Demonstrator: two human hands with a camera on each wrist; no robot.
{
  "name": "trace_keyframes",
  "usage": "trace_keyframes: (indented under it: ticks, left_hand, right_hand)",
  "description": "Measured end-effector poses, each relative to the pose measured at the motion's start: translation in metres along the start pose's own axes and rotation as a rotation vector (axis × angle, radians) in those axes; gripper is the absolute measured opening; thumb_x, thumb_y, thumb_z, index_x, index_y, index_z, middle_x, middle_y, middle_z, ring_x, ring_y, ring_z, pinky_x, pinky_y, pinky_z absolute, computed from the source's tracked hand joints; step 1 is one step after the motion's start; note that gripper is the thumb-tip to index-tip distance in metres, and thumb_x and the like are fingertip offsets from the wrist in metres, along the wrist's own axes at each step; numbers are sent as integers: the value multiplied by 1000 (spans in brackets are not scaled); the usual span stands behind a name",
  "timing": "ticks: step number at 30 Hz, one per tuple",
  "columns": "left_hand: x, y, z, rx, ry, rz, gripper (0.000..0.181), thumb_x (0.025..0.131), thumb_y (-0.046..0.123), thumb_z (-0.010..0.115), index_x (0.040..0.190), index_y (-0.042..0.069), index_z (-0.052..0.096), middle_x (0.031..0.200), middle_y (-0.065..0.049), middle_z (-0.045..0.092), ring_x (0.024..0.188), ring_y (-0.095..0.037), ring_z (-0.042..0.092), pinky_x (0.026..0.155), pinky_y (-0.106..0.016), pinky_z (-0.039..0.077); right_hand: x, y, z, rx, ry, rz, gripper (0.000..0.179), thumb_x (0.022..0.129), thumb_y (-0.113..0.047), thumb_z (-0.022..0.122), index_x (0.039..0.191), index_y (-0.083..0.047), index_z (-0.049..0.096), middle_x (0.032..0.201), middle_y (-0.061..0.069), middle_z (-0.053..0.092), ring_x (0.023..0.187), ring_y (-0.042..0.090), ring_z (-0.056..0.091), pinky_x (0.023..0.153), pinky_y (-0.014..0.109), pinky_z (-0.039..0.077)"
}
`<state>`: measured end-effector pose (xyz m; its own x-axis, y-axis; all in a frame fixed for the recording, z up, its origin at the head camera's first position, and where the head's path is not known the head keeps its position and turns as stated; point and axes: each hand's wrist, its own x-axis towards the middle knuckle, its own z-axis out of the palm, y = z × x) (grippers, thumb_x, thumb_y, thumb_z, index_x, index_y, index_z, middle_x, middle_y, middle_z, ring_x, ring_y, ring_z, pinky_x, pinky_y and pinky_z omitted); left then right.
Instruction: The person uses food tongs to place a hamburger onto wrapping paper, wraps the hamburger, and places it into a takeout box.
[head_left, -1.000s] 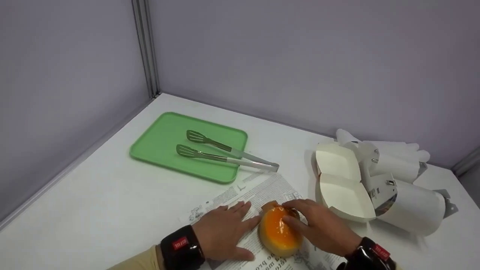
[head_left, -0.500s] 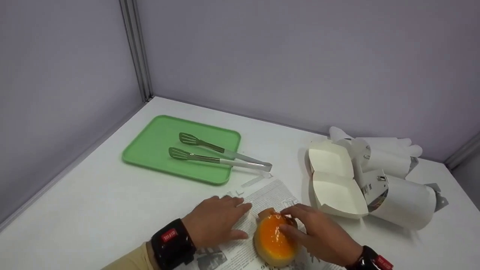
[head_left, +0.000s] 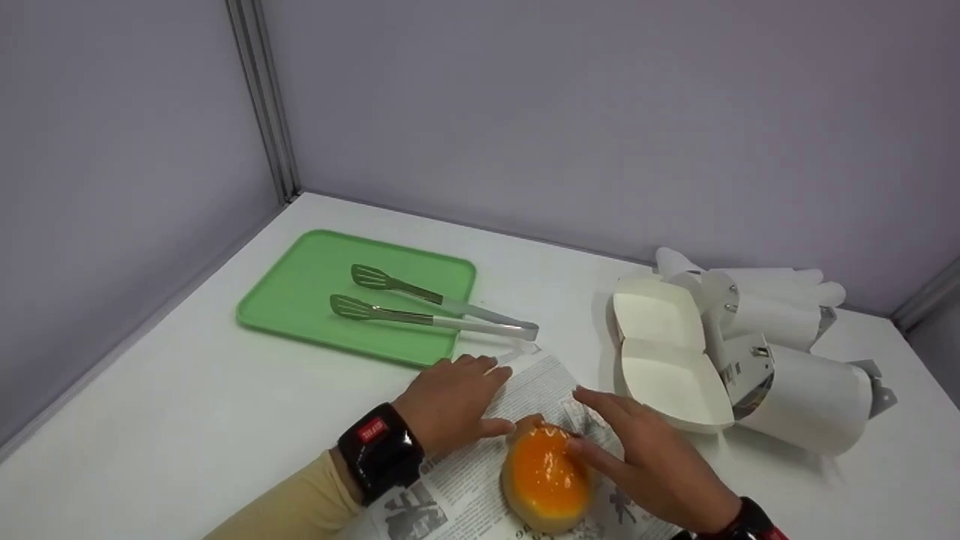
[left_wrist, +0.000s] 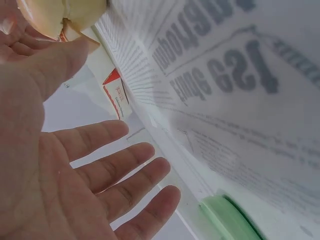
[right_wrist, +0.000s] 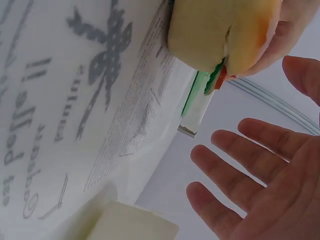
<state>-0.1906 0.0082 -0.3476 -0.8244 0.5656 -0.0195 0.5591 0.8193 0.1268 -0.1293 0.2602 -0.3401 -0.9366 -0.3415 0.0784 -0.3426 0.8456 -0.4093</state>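
Note:
A filled bun [head_left: 547, 480] with a glossy orange top lies on a newsprint-patterned paper sheet [head_left: 469, 487]. In the right wrist view, green and red filling shows at the slit of the bun [right_wrist: 225, 35]. My left hand [head_left: 454, 409] reaches over the far left part of the sheet, its thumb near the bun. The fingers of that hand [left_wrist: 65, 170] are straight and spread, holding nothing. At the bun's right side is my right hand [head_left: 656, 465], with fingers extended past it. The right wrist view shows this hand [right_wrist: 285, 195] spread, its thumb apart from the bun.
Behind the sheet lies a green tray [head_left: 300, 289], with metal tongs [head_left: 480, 326] resting across its right edge. To the right stands an unfolded white food box [head_left: 671, 375]. Beside it are white rolled packages [head_left: 814, 401] with metal clips. Pale walls border the table.
My left hand has moved forward along the sheet toward the tray. The right fingers have straightened off the bun's far end. The head view has shifted slightly.

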Motion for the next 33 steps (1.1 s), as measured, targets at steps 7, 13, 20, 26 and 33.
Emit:
trace_keyframes:
  ticks: [7, 13, 20, 26, 33]
  left_hand:
    - [4, -11, 0, 9, 39, -14, 60, 96, 44, 65, 145, 11, 53, 141, -10, 61, 129, -28, 58, 105, -46, 51]
    - [8, -17, 5, 54, 71, -39, 55, 96, 45, 66, 134, 5, 61, 131, -15, 65, 119, -29, 62, 99, -44, 55]
    - [11, -20, 4, -1, 66, -103, 59, 90, 46, 73, 127, 2, 65, 135, -19, 63, 120, -31, 62, 99, -46, 55]
    - [10, -23, 3, -85, 53, -143, 59, 86, 43, 79, 122, -2, 64, 121, -17, 68, 106, -29, 65, 88, -43, 58]
    - [8, -27, 0, -139, 19, -187, 49, 85, 40, 79, 108, -1, 66, 107, -13, 67, 90, -24, 61, 80, -40, 57]
  right_hand:
    - [-7, -3, -2, -110, 51, -53, 69, 94, -65, 54, 150, -25, 48, 157, 1, 47, 142, 32, 49, 112, 60, 42]
    - [-16, -5, -2, -185, 43, -42, 75, 91, -73, 49, 150, -26, 50, 159, -3, 45, 145, 28, 46, 116, 59, 37]
    - [-29, -5, 2, -228, 70, -77, 73, 90, -68, 59, 148, -24, 52, 158, -5, 47, 146, 23, 46, 119, 56, 34]
    - [-38, -5, 5, -270, 79, -115, 73, 90, -66, 61, 148, -24, 52, 157, -5, 47, 144, 20, 47, 118, 53, 36]
    - [-42, -7, 6, -197, 22, -67, 72, 89, -65, 63, 149, -29, 49, 160, -9, 44, 144, 21, 47, 117, 54, 36]
